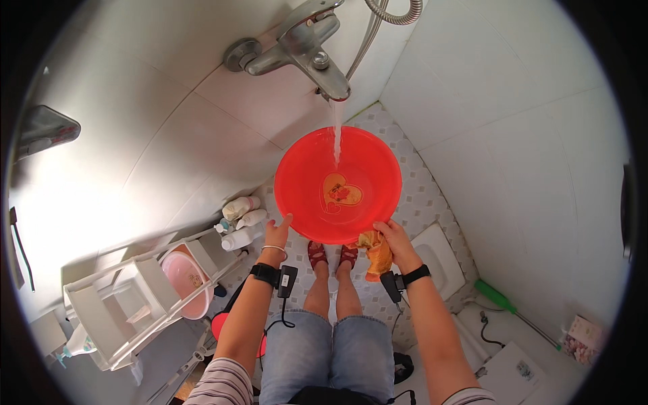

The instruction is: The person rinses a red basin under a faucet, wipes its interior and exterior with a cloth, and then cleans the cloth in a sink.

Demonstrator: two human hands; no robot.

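A red plastic basin (304, 177) with a heart picture on its bottom is held out under the chrome mixer tap (329, 76), and a stream of water (337, 131) falls into it. My left hand (278, 235) grips the basin's near left rim, thumb uppermost. At the near right rim, my right hand (395, 240) pinches the edge together with an orange and yellow cloth (379, 255), which hangs down outside the basin. The fingers beneath the rim are hidden.
Several plastic bottles (243, 217) stand by the left wall, beside a white shelf rack (147, 283) holding a pink basin (185, 278). A squat toilet (438, 258) lies to the right. A green-handled tool (493, 294) leans at the right wall. A metal shower hose (400, 17) hangs above.
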